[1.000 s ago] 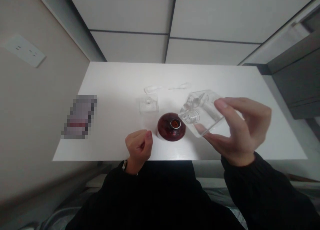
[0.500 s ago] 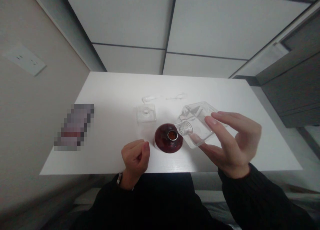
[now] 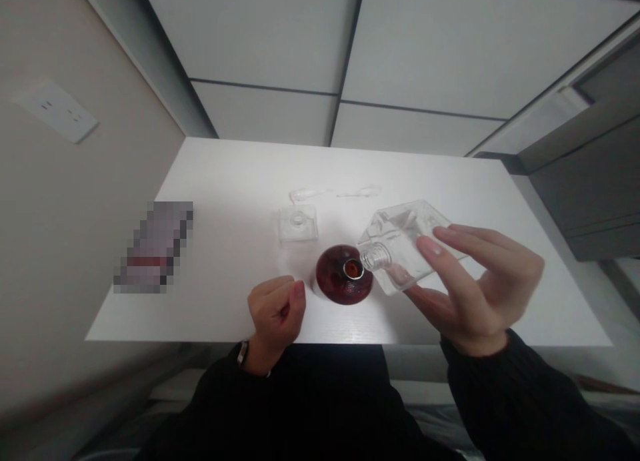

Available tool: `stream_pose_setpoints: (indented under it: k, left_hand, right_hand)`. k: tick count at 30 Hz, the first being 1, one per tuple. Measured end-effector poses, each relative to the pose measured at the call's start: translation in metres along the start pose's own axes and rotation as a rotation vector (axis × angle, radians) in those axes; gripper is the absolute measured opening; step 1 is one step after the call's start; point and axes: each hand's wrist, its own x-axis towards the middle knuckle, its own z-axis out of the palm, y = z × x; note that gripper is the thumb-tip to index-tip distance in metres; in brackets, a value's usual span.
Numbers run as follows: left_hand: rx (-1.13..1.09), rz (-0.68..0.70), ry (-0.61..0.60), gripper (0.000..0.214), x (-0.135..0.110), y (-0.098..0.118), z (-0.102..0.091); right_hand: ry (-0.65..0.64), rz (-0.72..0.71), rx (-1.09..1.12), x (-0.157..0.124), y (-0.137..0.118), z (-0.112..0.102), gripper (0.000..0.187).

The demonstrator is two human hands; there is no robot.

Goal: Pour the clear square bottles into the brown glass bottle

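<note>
Swung closer since a moment ago, the clear glass bottle (image 3: 400,251) has its neck just beside the dark red bottle's (image 3: 335,281) mouth, pinched between thumb and spread fingers of the right hand (image 3: 480,294); the left hand (image 3: 275,324) curls shut near the desk's (image 3: 225,181) front edge.

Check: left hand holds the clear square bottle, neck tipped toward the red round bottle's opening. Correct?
Wrong hand: the head view shows the right hand holding the clear square bottle, neck tipped toward the opening of the red round bottle. The left hand is a fist.

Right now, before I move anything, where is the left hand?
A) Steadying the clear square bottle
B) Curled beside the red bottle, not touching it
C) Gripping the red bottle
B: a gap separates the curled left hand from the dark red bottle, and only the right hand holds the clear glass bottle.
</note>
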Motion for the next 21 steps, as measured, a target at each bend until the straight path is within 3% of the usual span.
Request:
stream_pose_setpoints:
  k: [21]
  left_hand:
    - [-0.040,0.045,0.004,0.048,0.0003,-0.0022,0.0006]
  right_hand:
    - [0.061,-0.103,-0.030,0.0045,0.0054,0.0016,0.074]
